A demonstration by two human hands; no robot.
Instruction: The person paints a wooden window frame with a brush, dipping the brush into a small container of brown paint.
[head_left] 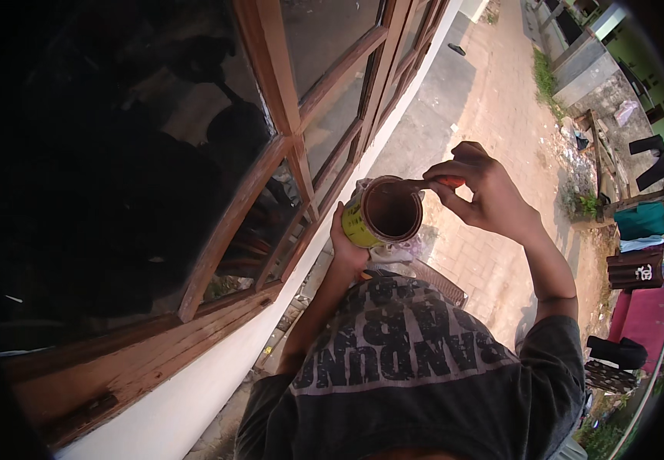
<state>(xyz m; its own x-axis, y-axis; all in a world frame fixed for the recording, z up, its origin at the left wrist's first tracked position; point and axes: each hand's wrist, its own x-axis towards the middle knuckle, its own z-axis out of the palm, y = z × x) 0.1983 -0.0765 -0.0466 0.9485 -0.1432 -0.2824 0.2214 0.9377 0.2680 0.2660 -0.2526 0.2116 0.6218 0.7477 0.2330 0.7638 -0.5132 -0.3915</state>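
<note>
My left hand (pixel 349 249) is wrapped round the side of a yellow-green paint can (pixel 359 227) in front of my chest. The can is tilted so its brown-coated inside shows; how much paint is in it, I cannot tell. Between the fingers and thumb of my right hand (pixel 479 188) is a paintbrush (pixel 445 182) with an orange-red handle. Its brown-stained end reaches over the can's rim, near or touching the inner edge. A crumpled clear plastic bag (pixel 397 251) hangs at the can's underside.
Close on my left stands a brown wooden window frame (pixel 293 126) with dark glass panes above a white wall (pixel 186 383). A paved path (pixel 493 100) runs along the right. Laundry (pixel 639 222) hangs at the far right. A dark sandal (pixel 457 49) lies farther up the path.
</note>
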